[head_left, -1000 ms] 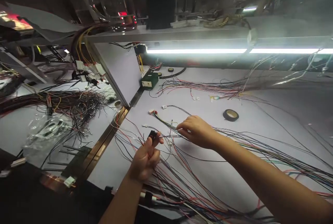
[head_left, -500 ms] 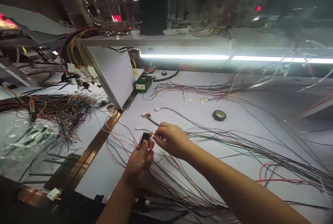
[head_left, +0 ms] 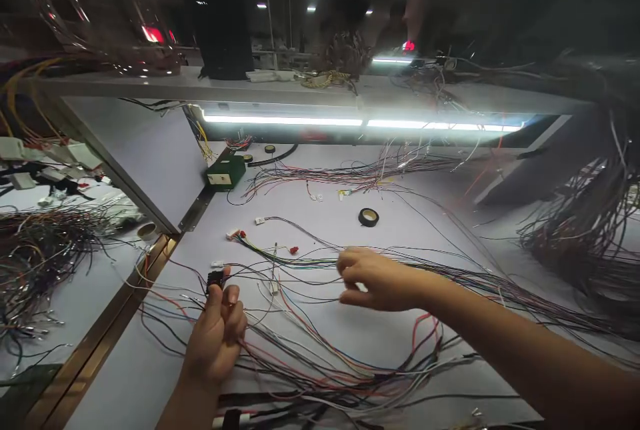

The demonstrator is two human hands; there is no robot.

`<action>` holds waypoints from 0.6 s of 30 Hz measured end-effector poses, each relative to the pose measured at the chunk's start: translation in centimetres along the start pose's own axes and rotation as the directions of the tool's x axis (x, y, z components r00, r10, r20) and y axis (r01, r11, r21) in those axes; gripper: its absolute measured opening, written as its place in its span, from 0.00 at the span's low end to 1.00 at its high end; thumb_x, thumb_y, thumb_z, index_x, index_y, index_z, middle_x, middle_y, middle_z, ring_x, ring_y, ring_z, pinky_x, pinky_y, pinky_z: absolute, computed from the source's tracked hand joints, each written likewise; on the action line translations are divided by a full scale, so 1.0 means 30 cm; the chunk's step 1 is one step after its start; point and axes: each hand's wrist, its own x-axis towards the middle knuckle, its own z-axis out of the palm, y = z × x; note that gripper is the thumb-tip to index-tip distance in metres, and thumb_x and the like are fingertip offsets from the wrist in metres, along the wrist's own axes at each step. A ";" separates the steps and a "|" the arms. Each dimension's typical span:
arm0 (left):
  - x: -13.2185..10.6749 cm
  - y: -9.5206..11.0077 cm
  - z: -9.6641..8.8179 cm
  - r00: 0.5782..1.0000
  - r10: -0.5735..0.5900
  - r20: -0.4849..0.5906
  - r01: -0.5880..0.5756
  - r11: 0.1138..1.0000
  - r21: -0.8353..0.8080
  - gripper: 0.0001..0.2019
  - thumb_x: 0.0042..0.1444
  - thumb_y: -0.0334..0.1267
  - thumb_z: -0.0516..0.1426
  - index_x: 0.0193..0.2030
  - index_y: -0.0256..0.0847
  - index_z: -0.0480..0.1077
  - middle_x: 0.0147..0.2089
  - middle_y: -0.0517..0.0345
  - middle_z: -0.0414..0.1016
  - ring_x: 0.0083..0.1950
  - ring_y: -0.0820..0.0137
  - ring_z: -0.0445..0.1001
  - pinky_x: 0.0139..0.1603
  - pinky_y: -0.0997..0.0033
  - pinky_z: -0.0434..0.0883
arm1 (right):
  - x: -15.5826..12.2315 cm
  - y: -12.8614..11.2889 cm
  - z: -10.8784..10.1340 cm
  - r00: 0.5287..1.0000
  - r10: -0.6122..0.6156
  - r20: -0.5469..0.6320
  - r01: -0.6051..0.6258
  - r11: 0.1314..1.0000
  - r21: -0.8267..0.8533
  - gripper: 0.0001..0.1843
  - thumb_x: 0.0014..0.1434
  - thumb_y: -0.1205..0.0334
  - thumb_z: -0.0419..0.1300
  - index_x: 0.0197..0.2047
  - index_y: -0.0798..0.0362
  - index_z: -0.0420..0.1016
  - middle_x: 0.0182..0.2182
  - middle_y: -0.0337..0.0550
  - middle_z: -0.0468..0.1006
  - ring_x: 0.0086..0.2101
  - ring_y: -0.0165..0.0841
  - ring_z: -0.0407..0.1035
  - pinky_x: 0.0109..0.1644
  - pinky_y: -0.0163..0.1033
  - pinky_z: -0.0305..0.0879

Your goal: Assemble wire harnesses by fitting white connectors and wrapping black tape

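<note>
My left hand [head_left: 217, 330] is closed around a black plastic connector [head_left: 215, 279], held upright between thumb and fingers, with thin dark wires running out of it. My right hand [head_left: 367, 278] hovers to the right over the wires, fingers loosely curled and a gap showing between thumb and forefinger. Dark wires from the connector's side lead toward that hand; whether any touches its fingers is hard to make out. Just behind the connector lies a small white connector [head_left: 217, 263]. Beyond it, a white and red connector [head_left: 235, 235] ends a multicoloured wire bundle [head_left: 310, 261].
A roll of black tape [head_left: 369, 217] lies on the white tabletop. A green box [head_left: 226, 173] stands at the back left beside the partition [head_left: 145, 150]. Loose wires [head_left: 35, 263] pile up at left, and a thick bundle [head_left: 590, 237] hangs at right. A shelf [head_left: 280, 89] spans overhead.
My right hand has drawn away from the connector to the right, its fingers loosening. My left hand still holds the connector. The view has turned right.
</note>
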 end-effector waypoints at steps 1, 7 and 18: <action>0.001 0.001 -0.002 1.000 -0.008 0.002 0.008 1.000 -0.005 0.16 0.57 0.46 0.60 0.51 0.49 0.69 0.27 0.70 0.60 0.13 0.85 0.48 0.11 0.83 0.56 | -0.060 0.062 -0.034 0.993 0.119 0.004 -0.119 0.992 -0.031 0.15 0.59 0.54 0.60 0.24 0.51 0.72 0.35 0.43 0.74 0.40 0.35 0.67 0.48 0.42 0.62; 0.000 -0.006 -0.015 0.998 -0.052 0.018 0.052 0.999 -0.008 0.15 0.58 0.45 0.59 0.52 0.48 0.70 0.26 0.70 0.63 0.13 0.83 0.51 0.10 0.82 0.58 | -0.282 0.349 -0.195 0.649 0.736 -0.191 -0.748 0.664 0.018 0.18 0.58 0.55 0.56 0.19 0.53 0.70 0.21 0.48 0.72 0.29 0.39 0.69 0.35 0.43 0.64; 0.020 -0.021 -0.021 0.983 -0.163 -0.085 0.169 0.983 0.068 0.20 0.52 0.46 0.63 0.52 0.47 0.71 0.45 0.64 0.78 0.13 0.86 0.51 0.08 0.83 0.57 | 0.112 -0.073 -0.040 0.888 0.072 -0.455 0.154 0.885 0.440 0.26 0.59 0.72 0.49 0.61 0.56 0.63 0.57 0.51 0.69 0.54 0.30 0.66 0.55 0.37 0.65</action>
